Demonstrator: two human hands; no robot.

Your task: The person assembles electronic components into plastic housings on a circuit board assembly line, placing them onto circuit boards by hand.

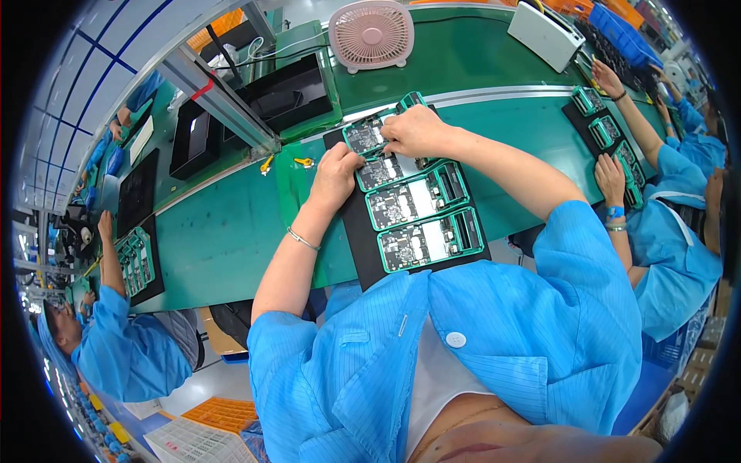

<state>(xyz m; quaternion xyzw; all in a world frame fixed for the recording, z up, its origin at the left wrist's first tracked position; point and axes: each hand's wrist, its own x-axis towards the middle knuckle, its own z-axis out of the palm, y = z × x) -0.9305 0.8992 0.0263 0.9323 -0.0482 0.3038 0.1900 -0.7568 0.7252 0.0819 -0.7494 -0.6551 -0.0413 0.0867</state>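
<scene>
Several green-framed device housings with circuit boards (392, 209) lie in a column on a black mat (356, 231) before me. Each pairs a dark board with a pale metallic strip and a black section on the right. My left hand (335, 179) is closed at the left edge of the second housing from the far end (378, 173), thumb and fingertips together. Over the far housing (363, 136) reaches my right hand (419, 131), its fingers pinched low between the two farthest housings. Anything small between the fingertips of either hand is hidden.
A pink fan (371, 37) stands beyond the green workbench (224, 239), near a metal post (220, 100) and black trays (289, 92). Yellow-handled objects (304, 163) lie left of my mat. Co-workers sit on both sides with similar housings (136, 262).
</scene>
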